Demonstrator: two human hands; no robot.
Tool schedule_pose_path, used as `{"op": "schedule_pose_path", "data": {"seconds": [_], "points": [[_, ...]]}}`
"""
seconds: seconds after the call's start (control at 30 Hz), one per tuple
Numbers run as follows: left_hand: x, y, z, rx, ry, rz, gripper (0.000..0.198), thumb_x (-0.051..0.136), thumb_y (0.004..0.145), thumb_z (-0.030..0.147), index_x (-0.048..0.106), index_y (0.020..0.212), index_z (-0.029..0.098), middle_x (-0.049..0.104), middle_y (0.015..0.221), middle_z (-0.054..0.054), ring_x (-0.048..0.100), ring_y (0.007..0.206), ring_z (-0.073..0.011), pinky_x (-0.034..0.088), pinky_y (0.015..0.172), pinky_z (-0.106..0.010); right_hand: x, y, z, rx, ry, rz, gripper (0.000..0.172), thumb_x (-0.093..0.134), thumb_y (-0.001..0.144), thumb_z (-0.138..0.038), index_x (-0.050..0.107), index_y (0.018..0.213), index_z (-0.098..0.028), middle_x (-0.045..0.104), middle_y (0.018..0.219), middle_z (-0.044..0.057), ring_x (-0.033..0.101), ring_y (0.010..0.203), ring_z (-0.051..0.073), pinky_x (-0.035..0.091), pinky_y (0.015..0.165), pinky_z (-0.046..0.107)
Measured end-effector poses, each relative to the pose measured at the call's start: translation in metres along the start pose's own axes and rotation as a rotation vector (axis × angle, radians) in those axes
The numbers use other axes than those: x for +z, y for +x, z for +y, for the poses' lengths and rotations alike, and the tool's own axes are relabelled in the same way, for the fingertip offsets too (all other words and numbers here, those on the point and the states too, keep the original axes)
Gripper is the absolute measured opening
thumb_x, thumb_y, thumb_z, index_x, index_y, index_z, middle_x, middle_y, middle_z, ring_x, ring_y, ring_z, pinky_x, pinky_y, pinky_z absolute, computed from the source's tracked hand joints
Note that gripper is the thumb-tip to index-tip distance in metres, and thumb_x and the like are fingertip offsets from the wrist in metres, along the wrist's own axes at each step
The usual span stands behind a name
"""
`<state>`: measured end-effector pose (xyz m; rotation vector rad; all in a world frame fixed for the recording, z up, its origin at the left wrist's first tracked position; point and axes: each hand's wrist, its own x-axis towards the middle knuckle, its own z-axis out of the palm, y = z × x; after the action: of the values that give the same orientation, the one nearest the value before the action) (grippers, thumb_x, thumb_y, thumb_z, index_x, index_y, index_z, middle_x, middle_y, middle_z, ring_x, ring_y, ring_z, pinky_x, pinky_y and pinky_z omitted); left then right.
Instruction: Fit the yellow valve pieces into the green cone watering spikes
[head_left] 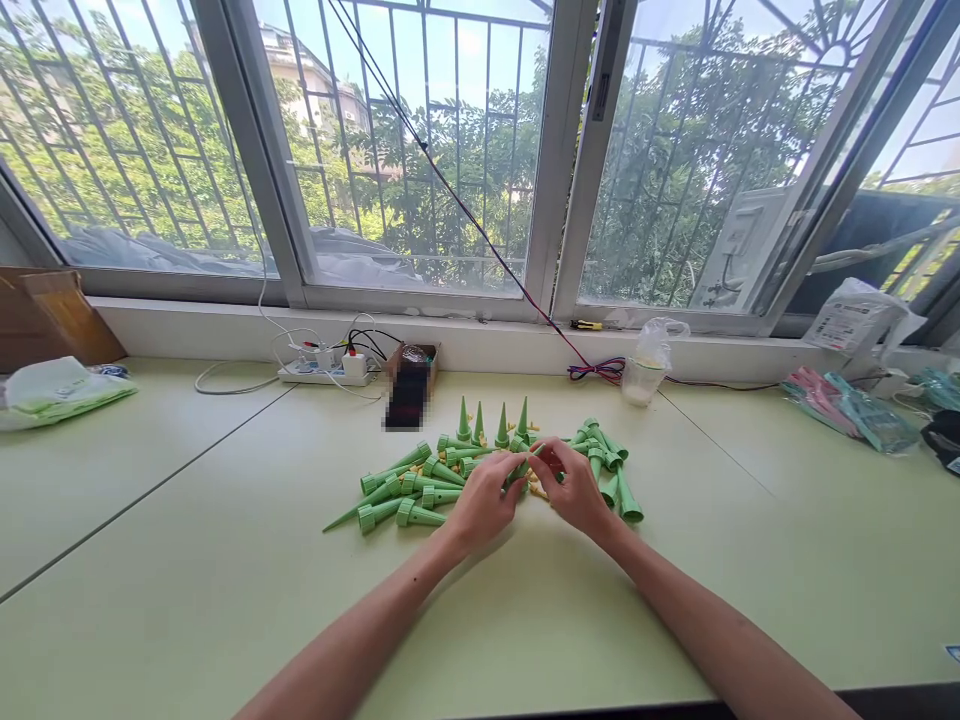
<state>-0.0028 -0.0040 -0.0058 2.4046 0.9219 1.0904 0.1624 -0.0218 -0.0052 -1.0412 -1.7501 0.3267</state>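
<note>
My left hand [486,497] is closed around a green plastic spike [519,470], mostly hidden by the fingers. At its upper end my right hand [576,490] pinches with thumb and fingertips; any small part between them is hidden. Left of my hands lies a pile of green spikes with ribbed caps [409,487], pointing various ways. Several capped spikes [502,428] stand upright just behind. On the right is a heap of green cones [628,497], some with open ends showing. Small yellow pieces [540,492] lie between and beneath my hands.
Along the sill stand a power strip [324,374] with cables, a small box with a pixelated dark front [409,395], and a plastic cup with a bag [643,375]. Bagged items [855,408] lie far right, a white-green packet [64,392] far left. Seams cross the pale green table [225,560].
</note>
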Motion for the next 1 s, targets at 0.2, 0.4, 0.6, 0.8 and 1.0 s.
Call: {"op": "schedule_pose_path", "data": {"seconds": [0.2,0.4,0.6,0.8,1.0], "points": [[0.001,-0.001,0.0,-0.001,-0.011,0.004,0.023,0.051,0.087,0.013,0.061,0.107,0.02,0.066,0.105,-0.007,0.059,0.095,-0.0204,0.046,0.083,-0.032,0.0,0.0,-0.002,-0.016,-0.011,0.026,0.014,0.048,0.094,-0.031,0.055,0.09,-0.019,0.059,0.072,0.001,0.056,0.063,0.013,0.048,0.063,0.024],[0.0,0.0,0.004,-0.022,-0.008,0.063,0.022,0.052,0.089,0.02,0.059,0.11,0.021,0.061,0.103,-0.006,0.057,0.075,-0.0148,0.048,0.073,-0.028,0.0,-0.001,-0.004,-0.034,-0.043,0.15,0.014,0.047,0.094,-0.03,0.055,0.087,-0.02,0.058,0.071,0.0,0.055,0.058,0.012,0.047,0.059,0.024],[0.001,-0.001,0.004,-0.068,-0.034,0.105,0.027,0.052,0.089,0.024,0.053,0.116,0.023,0.053,0.112,-0.005,0.048,0.06,-0.0085,0.046,0.063,-0.025,-0.009,0.003,0.002,-0.043,-0.072,0.388,0.012,0.05,0.092,-0.029,0.056,0.088,-0.019,0.061,0.074,0.001,0.058,0.058,0.012,0.05,0.057,0.024],[0.007,-0.003,0.004,-0.058,-0.01,0.071,0.015,0.048,0.09,0.021,0.058,0.101,0.019,0.058,0.094,-0.003,0.048,0.06,-0.0103,0.043,0.063,-0.025,-0.038,0.019,-0.005,-0.113,-0.208,0.578,0.015,0.056,0.09,-0.032,0.06,0.086,-0.018,0.064,0.07,0.001,0.06,0.058,0.013,0.051,0.06,0.025],[0.009,-0.006,0.01,-0.028,0.007,-0.004,0.016,0.046,0.09,0.018,0.062,0.091,0.018,0.062,0.08,-0.003,0.052,0.063,-0.0132,0.04,0.061,-0.024,-0.054,0.062,-0.004,-0.079,-0.333,0.471,0.024,0.05,0.092,-0.038,0.06,0.086,-0.017,0.065,0.069,0.002,0.057,0.057,0.013,0.046,0.06,0.023]]}}
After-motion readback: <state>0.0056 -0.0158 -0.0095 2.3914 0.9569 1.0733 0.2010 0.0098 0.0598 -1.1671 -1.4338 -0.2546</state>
